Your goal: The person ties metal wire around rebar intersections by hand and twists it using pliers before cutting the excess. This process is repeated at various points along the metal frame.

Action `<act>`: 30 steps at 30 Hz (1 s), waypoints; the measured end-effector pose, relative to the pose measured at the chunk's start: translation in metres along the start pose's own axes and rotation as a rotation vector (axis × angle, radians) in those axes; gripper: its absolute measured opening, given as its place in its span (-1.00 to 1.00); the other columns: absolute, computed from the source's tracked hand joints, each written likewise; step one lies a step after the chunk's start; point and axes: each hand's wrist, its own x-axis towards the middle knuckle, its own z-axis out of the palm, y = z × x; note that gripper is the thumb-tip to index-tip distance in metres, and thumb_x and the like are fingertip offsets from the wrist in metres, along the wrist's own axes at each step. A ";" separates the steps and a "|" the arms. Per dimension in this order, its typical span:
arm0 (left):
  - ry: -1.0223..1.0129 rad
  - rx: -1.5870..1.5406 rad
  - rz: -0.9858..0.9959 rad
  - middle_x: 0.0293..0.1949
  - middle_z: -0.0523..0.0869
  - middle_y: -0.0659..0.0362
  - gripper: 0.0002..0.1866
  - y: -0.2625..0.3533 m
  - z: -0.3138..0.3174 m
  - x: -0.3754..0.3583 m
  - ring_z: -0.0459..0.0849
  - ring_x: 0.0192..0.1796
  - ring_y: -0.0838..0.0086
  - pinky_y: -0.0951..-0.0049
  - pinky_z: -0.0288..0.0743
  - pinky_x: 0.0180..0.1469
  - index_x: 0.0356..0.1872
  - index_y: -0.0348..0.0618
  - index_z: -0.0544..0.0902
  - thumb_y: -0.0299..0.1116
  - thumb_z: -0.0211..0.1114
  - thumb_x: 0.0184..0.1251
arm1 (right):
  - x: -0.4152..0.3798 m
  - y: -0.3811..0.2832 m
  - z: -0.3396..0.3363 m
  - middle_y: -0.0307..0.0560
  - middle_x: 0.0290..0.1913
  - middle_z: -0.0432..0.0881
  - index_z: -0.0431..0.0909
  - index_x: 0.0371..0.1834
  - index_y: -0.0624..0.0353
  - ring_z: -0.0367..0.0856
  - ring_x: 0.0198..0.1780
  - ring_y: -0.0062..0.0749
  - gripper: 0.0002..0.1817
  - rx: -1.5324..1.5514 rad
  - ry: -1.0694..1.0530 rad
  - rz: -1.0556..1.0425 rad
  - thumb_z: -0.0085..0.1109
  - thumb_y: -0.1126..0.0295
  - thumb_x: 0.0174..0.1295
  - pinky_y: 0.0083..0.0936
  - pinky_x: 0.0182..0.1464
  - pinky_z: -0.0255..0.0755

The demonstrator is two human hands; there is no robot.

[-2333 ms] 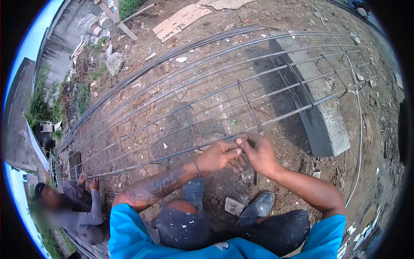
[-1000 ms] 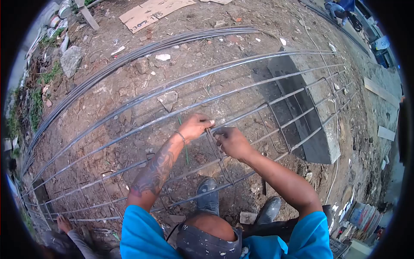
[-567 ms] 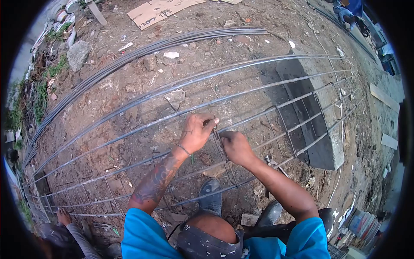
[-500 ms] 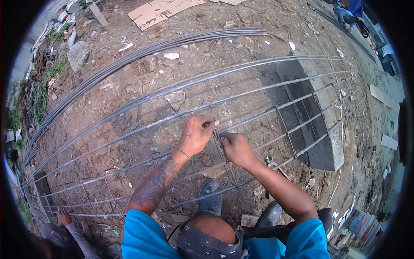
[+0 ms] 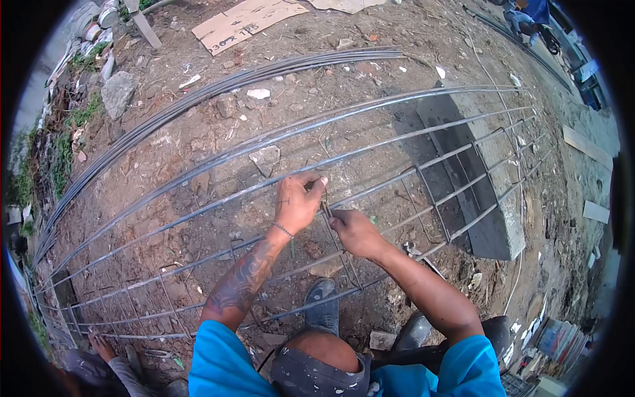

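Observation:
My left hand is closed in a pinch, thumb against curled fingers, just above a long steel bar of the rebar cage. What it pinches is too small to make out. Beside it, my right hand is closed around the upper part of a bent steel stirrup. The stirrup's top end shows between both hands, and its lower corner meets the near bar. More stirrups, such as one at the right, hang along the cage bars.
A concrete block lies under the cage's right end. Beyond are a bundle of loose rebar, a marked board and a rock. At lower left, another person's hand touches the cage. My boot is beneath the bars.
The view has shifted slightly. Both hands stay close together at the stirrup, with my left hand slightly higher and its thumb raised. The other person's hand is slightly lower in view.

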 end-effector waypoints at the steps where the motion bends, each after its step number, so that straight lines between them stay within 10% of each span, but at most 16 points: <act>1: 0.014 0.005 0.054 -0.48 0.71 0.00 -0.75 0.001 0.000 -0.002 0.69 -0.42 0.34 0.38 0.51 -0.31 -0.38 -0.36 0.70 -0.31 0.31 0.28 | -0.001 -0.001 0.001 0.36 -0.21 0.62 0.56 -0.03 0.38 0.59 -0.12 0.24 -0.63 0.005 0.021 0.004 -0.01 0.27 0.35 -0.13 -0.01 0.41; 22: 0.063 0.403 0.524 -0.17 0.70 0.08 -0.70 -0.004 -0.002 -0.086 0.63 0.05 0.17 0.23 0.50 0.03 -0.15 -0.22 0.66 -0.58 0.36 0.02 | 0.005 0.006 0.003 0.36 -0.22 0.62 0.61 -0.16 0.38 0.61 -0.14 0.22 -0.69 -0.006 0.089 -0.050 0.04 0.30 0.31 -0.14 -0.06 0.43; 30: 0.038 0.393 0.404 -0.13 0.65 0.06 -0.77 -0.005 -0.002 -0.070 0.57 -0.11 0.15 0.22 0.44 -0.06 -0.31 -0.21 0.66 -0.54 0.42 -0.08 | 0.012 0.004 0.000 0.38 -0.36 0.60 0.62 -0.28 0.39 0.58 -0.25 0.25 -0.63 -0.015 0.045 -0.028 0.04 0.21 0.33 -0.10 -0.12 0.42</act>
